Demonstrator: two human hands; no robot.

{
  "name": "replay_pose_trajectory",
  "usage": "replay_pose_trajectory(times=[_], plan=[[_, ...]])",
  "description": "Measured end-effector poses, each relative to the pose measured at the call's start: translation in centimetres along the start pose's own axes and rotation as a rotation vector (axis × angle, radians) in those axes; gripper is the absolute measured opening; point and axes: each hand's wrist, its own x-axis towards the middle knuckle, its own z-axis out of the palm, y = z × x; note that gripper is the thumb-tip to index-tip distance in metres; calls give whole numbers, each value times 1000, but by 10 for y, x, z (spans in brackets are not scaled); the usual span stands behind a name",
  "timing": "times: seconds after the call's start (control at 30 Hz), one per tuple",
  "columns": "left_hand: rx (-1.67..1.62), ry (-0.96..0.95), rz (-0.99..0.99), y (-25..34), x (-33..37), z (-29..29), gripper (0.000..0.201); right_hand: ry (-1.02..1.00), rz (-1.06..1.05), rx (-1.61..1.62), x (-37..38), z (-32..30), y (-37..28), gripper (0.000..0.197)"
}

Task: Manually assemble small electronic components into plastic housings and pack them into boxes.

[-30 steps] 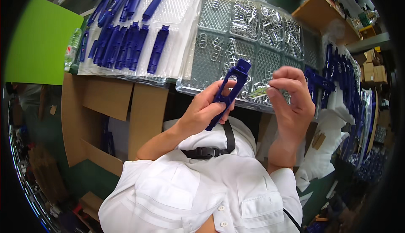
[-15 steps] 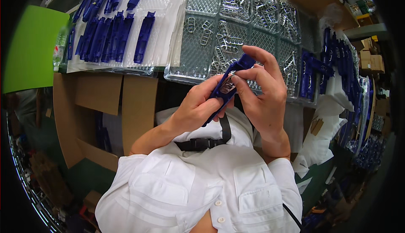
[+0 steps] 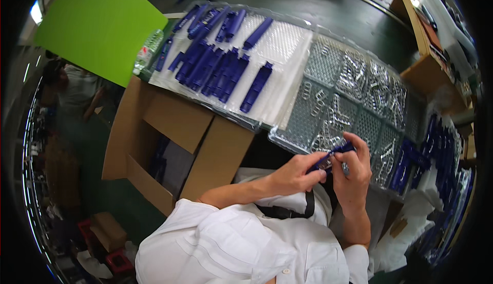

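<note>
A slim blue plastic housing (image 3: 335, 153) is between my hands, in front of the compartment tray, tilted up to the right. My left hand (image 3: 297, 173) grips its lower end with thumb and fingers. My right hand (image 3: 353, 173) pinches the upper end, its index finger curled over the tip. Something shiny shows beside the right fingers, too small to make out. Behind the hands lies the clear compartment tray (image 3: 294, 136), where silver wire clips (image 3: 354, 73) are heaped in several sections.
Left of the tray, blue housings (image 3: 255, 87) lie in rows on a white sheet (image 3: 285, 47). An open cardboard box (image 3: 221, 155) stands below the bench's front edge. More blue parts (image 3: 405, 166) are at the right, near white wrapping (image 3: 411, 232). A green board (image 3: 100, 24) rises at far left beside a plastic bottle (image 3: 149, 51).
My view has turned, so the bench appears tilted and shifted right. Both hands still grip the blue housing; the silver piece inside it, plain before, is now mostly hidden.
</note>
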Motion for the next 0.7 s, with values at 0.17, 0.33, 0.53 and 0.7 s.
replay_pose_trajectory(times=[0.17,0.33,0.53,0.7], plan=[[230,96,244,0,-1,7,27,245,-22,41,-6,13,-22,20],[419,163,428,10,-3,5,18,7,309,478,-5,2,-6,32],[141,187,46,12,3,-1,16,24,261,383,2,20,8,22],[155,210,-27,9,7,0,18,-15,165,277,3,25,20,22]])
